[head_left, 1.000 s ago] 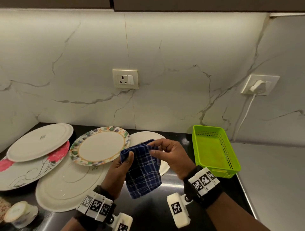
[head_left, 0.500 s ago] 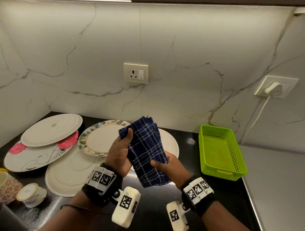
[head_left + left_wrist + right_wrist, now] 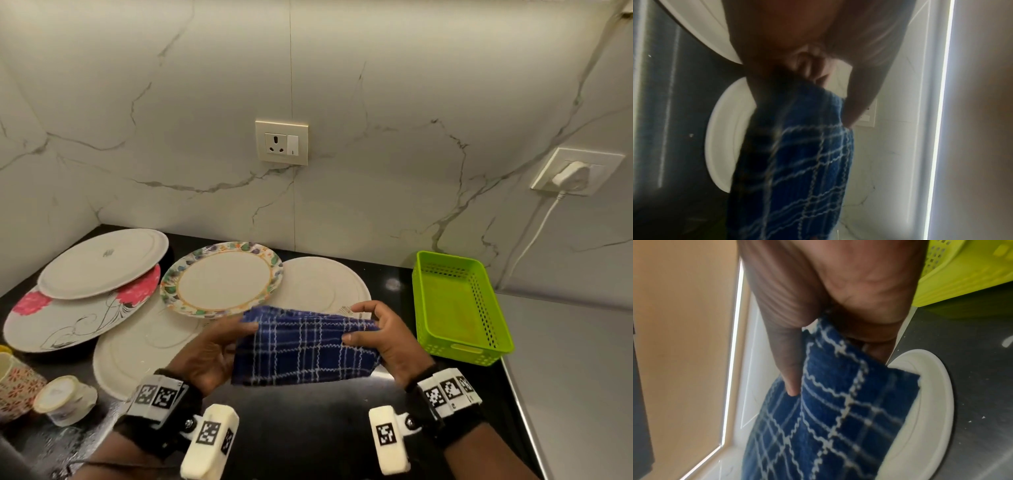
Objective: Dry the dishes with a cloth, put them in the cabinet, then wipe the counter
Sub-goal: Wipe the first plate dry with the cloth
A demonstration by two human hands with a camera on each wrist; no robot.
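Item: blue checked cloth [image 3: 305,346], woven, soft and limp, folded to a thick pad. It is held above the black counter [image 3: 308,445], stretched between the left hand [image 3: 212,353] and the right hand [image 3: 383,339]; each hand is closed on one end, thumb on top and fingers beneath. It is judged light and easily bunched, best taken by its folded edges.

Plates: a floral-rimmed plate [image 3: 222,279] just beyond the left hand, a plain white plate [image 3: 322,281] partly under the cloth. Both are judged rigid, breakable and possibly slippery, best gripped at the rim.

Green perforated plastic basket [image 3: 459,305]: beside the right hand.
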